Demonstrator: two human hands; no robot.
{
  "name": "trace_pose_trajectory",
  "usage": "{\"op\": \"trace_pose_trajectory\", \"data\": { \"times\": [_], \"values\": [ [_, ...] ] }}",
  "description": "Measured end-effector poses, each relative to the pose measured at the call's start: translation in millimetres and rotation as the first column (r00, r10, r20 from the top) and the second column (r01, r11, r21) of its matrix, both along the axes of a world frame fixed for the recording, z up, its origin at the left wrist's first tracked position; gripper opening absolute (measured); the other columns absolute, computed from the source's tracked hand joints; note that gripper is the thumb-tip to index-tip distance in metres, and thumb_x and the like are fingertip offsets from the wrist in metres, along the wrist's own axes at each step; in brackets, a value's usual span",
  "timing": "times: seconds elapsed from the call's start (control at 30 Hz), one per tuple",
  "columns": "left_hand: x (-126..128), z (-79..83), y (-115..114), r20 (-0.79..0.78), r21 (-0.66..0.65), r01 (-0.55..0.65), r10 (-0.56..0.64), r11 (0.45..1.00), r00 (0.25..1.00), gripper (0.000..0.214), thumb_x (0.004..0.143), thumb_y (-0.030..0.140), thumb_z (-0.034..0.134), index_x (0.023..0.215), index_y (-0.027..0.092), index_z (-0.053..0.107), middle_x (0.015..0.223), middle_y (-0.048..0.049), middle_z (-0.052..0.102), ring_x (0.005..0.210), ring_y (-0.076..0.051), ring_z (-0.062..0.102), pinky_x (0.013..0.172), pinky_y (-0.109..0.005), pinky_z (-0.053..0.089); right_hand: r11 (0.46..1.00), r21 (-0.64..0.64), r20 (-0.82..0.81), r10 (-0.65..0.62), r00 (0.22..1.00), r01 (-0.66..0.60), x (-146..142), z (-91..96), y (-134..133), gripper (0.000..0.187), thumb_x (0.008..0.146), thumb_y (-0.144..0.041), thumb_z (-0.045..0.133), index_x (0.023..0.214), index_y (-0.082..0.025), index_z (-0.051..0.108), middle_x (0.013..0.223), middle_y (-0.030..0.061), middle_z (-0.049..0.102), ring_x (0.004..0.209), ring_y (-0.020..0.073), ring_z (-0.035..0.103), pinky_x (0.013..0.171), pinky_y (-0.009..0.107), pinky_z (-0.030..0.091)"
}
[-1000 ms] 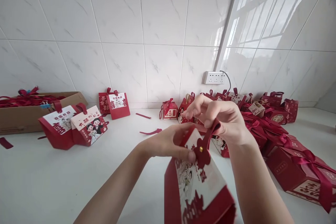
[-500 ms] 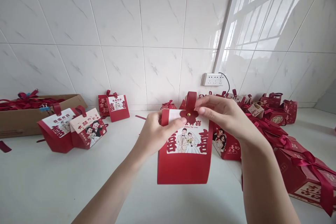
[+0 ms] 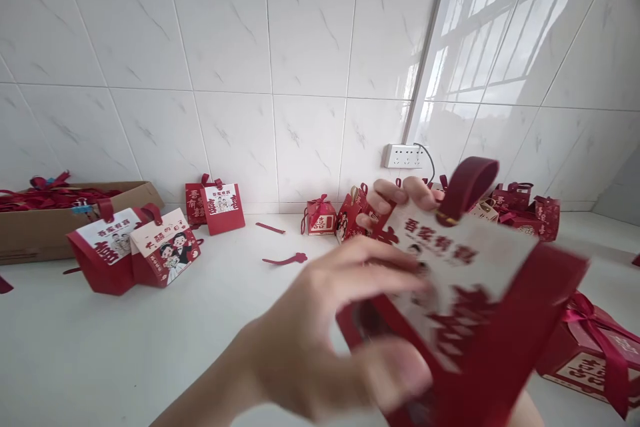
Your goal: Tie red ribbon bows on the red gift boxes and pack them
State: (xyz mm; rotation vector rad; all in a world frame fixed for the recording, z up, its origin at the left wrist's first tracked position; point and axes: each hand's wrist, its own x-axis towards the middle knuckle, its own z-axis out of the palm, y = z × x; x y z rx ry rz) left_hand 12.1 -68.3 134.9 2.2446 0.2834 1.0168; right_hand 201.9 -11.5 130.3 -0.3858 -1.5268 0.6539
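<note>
A red gift box [image 3: 500, 347] with a white printed panel and a dark red loop handle is tilted close to the camera, lower right. My right hand [image 3: 395, 197] holds it from behind; only fingertips show past its upper left edge, and the palm is hidden. My left hand [image 3: 320, 320] is in front of the box's left side, thumb and fingers apart, the tips smeared by motion. Its fingers overlap the printed panel; whether they touch it I cannot tell. A dark red strap with a flower-shaped end [image 3: 287, 259] lies on the white table behind.
Two printed red boxes [image 3: 113, 253] stand at left before a cardboard carton [image 3: 37, 230] of red ribbons. More boxes [image 3: 225, 210] lean by the tiled wall. A small ribboned box [image 3: 320, 217] stands mid-back, a larger ribboned one [image 3: 585, 353] at right. A power socket [image 3: 403, 156] is on the wall.
The box has moved right and closer, turning and tilting so a side shows. My left hand has come off its front top and swung right; my right hand has gone behind it.
</note>
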Motion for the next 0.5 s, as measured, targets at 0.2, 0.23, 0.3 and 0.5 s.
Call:
{"op": "trace_pose_trajectory", "data": {
  "times": [0.2, 0.23, 0.3, 0.5],
  "values": [
    [14.6, -7.1, -19.9, -0.222, 0.467, 0.063, 0.048, 0.882, 0.974, 0.044, 0.082, 0.041, 0.059, 0.123, 0.024, 0.059, 0.142, -0.0116, 0.043, 0.127, -0.031, 0.045, 0.1, -0.043, 0.045, 0.986, -0.065, -0.016, 0.151, 0.988, -0.152, -20.7, -33.7, 38.8, 0.064, 0.073, -0.083, 0.016, 0.099, -0.039, 0.054, 0.07, 0.0002, 0.032, 0.053, 0.0154, 0.03, 0.047, 0.031, 0.04],
    [16.0, -7.8, -20.2, -0.219, 0.507, 0.062, 0.058, 0.86, 0.974, 0.044, 0.082, 0.04, 0.059, 0.123, 0.022, 0.058, 0.143, -0.0129, 0.042, 0.128, -0.032, 0.043, 0.101, -0.044, 0.044, 0.987, -0.077, -0.009, 0.144, 0.99, -0.144, -23.1, -35.3, 36.9, 0.065, 0.074, -0.082, 0.014, 0.105, -0.04, 0.052, 0.071, 0.001, 0.034, 0.053, 0.0158, 0.031, 0.048, 0.032, 0.041],
    [16.8, -8.4, -19.9, -0.194, 0.542, 0.042, 0.076, 0.839, 0.978, 0.044, 0.083, 0.039, 0.059, 0.124, 0.022, 0.057, 0.143, -0.0135, 0.041, 0.129, -0.032, 0.043, 0.102, -0.044, 0.043, 0.986, -0.106, -0.023, 0.126, 0.992, -0.128, -26.4, -34.2, 29.8, 0.063, 0.076, -0.079, 0.012, 0.113, -0.043, 0.047, 0.074, 0.0017, 0.036, 0.054, 0.0162, 0.032, 0.048, 0.033, 0.041],
    [12.8, -5.8, -20.8, -0.171, 0.651, 0.012, 0.131, 0.759, 0.977, 0.038, 0.085, 0.04, 0.055, 0.118, 0.021, 0.06, 0.139, -0.0102, 0.048, 0.124, -0.028, 0.048, 0.099, -0.035, 0.047, 0.968, -0.203, -0.16, 0.115, 0.98, -0.146, -33.8, -25.2, 22.1, 0.063, 0.077, -0.077, 0.006, 0.118, -0.042, 0.039, 0.064, -0.0026, 0.027, 0.047, 0.0141, 0.022, 0.044, 0.03, 0.036]
  ]
}}
